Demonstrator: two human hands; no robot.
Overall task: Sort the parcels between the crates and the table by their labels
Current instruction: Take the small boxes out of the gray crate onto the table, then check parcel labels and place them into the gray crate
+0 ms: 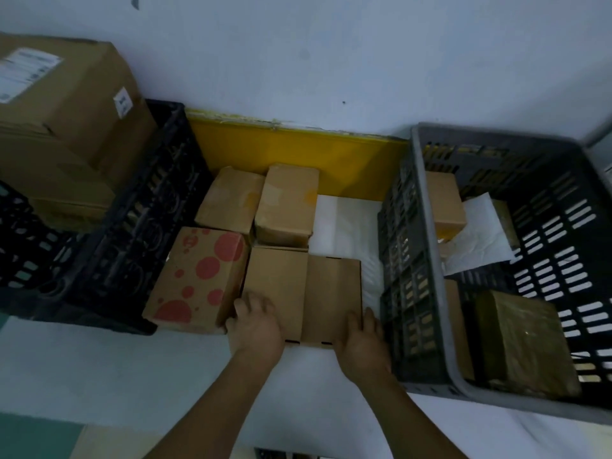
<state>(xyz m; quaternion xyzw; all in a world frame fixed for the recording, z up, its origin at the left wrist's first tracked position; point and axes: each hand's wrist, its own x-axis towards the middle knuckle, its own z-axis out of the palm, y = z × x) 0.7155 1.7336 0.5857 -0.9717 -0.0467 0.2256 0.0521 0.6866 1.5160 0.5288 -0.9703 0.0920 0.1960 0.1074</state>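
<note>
A flat plain cardboard parcel (308, 293) lies on the white table (99, 366) between the two crates. My left hand (255, 326) grips its near left corner and my right hand (362, 339) grips its near right corner. To its left stands a brown box with red dots (198, 279). Behind it sit two taped brown parcels, one on the left (228, 200) and one on the right (286, 207). The grey crate (427, 260) on the right holds a small brown parcel (443, 203), a white envelope (477, 236) and a taped parcel (526, 342).
A black crate (139, 226) stands at the left with a large labelled carton (66, 111) in it. A yellow board (298, 150) leans against the wall behind the parcels. A white sheet (344, 220) lies on the table under the flat parcel.
</note>
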